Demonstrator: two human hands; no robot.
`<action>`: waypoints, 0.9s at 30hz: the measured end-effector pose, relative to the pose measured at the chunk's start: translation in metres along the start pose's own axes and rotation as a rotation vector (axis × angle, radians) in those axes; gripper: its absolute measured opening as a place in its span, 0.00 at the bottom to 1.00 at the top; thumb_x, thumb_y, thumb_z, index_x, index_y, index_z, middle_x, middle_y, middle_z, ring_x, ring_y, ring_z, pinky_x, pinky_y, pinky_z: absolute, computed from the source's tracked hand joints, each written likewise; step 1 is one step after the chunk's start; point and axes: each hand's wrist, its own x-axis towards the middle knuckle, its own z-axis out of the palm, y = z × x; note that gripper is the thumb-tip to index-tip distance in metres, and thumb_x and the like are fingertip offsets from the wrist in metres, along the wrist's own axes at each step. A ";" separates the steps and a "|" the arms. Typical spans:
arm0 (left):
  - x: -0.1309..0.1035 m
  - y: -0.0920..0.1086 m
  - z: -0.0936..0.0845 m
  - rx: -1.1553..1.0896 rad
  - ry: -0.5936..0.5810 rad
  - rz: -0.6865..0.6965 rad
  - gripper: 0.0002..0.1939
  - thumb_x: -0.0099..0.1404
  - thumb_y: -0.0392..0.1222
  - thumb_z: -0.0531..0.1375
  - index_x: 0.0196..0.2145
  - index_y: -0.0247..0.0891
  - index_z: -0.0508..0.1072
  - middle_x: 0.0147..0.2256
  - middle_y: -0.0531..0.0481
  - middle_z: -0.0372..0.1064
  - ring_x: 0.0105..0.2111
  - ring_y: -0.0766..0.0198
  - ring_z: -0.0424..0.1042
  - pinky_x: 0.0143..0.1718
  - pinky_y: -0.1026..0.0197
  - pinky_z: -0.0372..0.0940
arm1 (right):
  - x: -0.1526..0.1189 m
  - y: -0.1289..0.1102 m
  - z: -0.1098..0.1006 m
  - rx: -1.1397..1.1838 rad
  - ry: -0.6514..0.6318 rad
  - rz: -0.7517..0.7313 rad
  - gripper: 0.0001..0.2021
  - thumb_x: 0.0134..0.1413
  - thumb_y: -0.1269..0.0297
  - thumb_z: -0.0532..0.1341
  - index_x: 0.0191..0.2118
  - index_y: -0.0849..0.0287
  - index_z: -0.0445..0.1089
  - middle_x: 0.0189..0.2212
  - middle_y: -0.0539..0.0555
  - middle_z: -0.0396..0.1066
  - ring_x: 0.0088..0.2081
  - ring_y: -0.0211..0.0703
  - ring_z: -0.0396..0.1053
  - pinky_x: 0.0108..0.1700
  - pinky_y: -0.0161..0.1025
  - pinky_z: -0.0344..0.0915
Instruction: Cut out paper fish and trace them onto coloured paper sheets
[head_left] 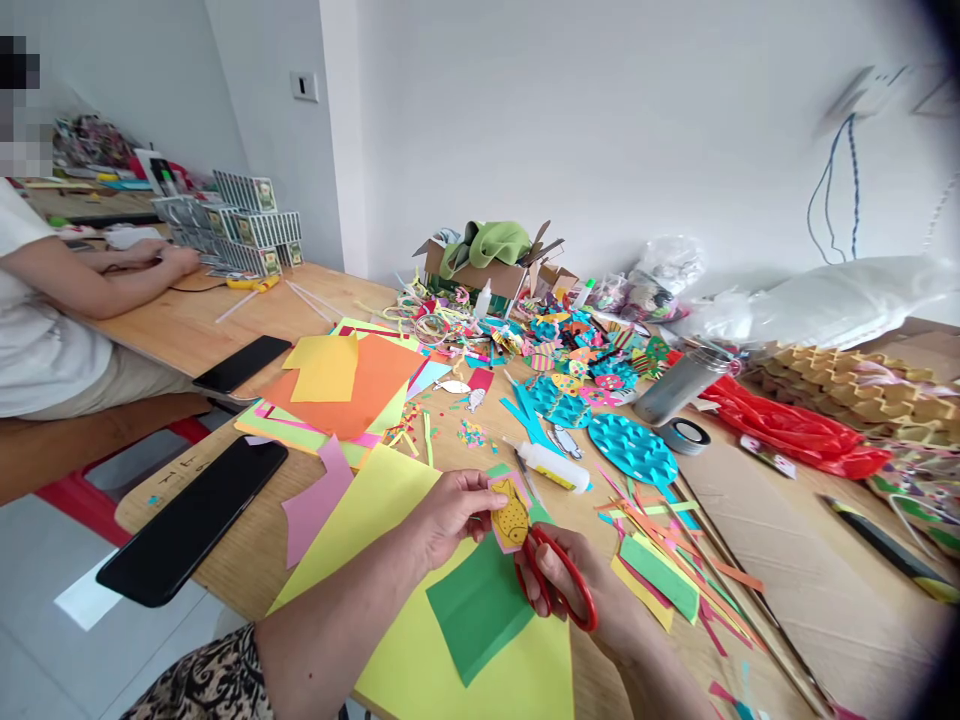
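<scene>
My left hand (457,515) pinches a small paper fish cutout (511,515), yellow with dark drawn dots and lines on a pink backing. In my right hand (574,570) are red-handled scissors (570,580), their blades up against the lower edge of the fish; whether they are parted is hidden. Beneath both hands lies a dark green paper piece (480,610) on large yellow sheets (382,640). A white glue bottle (555,467) rests on its side just beyond my hands.
Orange and yellow papers (352,385) are stacked at left, near two black phones (193,520). Blue cutouts (632,448), a metal bottle (679,385), tape (685,435) and a utility knife (892,548) lie to the right. Another person (52,300) sits at far left.
</scene>
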 end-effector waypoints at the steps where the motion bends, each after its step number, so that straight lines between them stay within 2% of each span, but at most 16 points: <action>1: 0.000 0.001 0.000 -0.023 -0.001 -0.008 0.17 0.41 0.44 0.69 0.25 0.35 0.66 0.22 0.53 0.68 0.16 0.75 0.59 0.15 0.69 0.48 | 0.000 -0.001 0.000 0.005 -0.003 -0.001 0.28 0.50 0.35 0.56 0.28 0.60 0.62 0.18 0.49 0.64 0.17 0.32 0.59 0.18 0.31 0.50; 7: -0.002 0.004 0.001 -0.028 -0.001 -0.062 0.18 0.40 0.44 0.70 0.26 0.35 0.67 0.20 0.54 0.67 0.14 0.74 0.60 0.12 0.69 0.42 | -0.002 -0.004 0.001 0.021 0.003 0.030 0.27 0.50 0.37 0.57 0.29 0.61 0.64 0.19 0.49 0.64 0.18 0.33 0.61 0.19 0.31 0.51; 16: -0.004 0.006 0.002 -0.008 -0.032 -0.042 0.18 0.42 0.47 0.68 0.26 0.36 0.66 0.23 0.49 0.72 0.15 0.68 0.68 0.10 0.70 0.50 | -0.006 -0.018 0.001 0.054 -0.043 0.079 0.23 0.47 0.43 0.65 0.26 0.62 0.64 0.20 0.50 0.65 0.20 0.33 0.61 0.23 0.32 0.51; 22: -0.005 0.004 0.002 0.057 -0.063 -0.020 0.19 0.44 0.48 0.68 0.28 0.35 0.66 0.26 0.48 0.74 0.17 0.65 0.71 0.11 0.70 0.54 | -0.005 -0.010 -0.002 0.077 -0.044 0.113 0.23 0.45 0.46 0.67 0.29 0.63 0.65 0.21 0.49 0.65 0.20 0.34 0.61 0.23 0.32 0.53; 27: -0.006 0.005 0.002 0.083 -0.078 -0.016 0.18 0.44 0.47 0.67 0.27 0.35 0.66 0.24 0.49 0.73 0.16 0.66 0.70 0.09 0.71 0.52 | -0.006 -0.008 -0.006 0.066 -0.084 0.095 0.25 0.42 0.44 0.68 0.32 0.64 0.66 0.21 0.48 0.63 0.21 0.33 0.59 0.23 0.32 0.52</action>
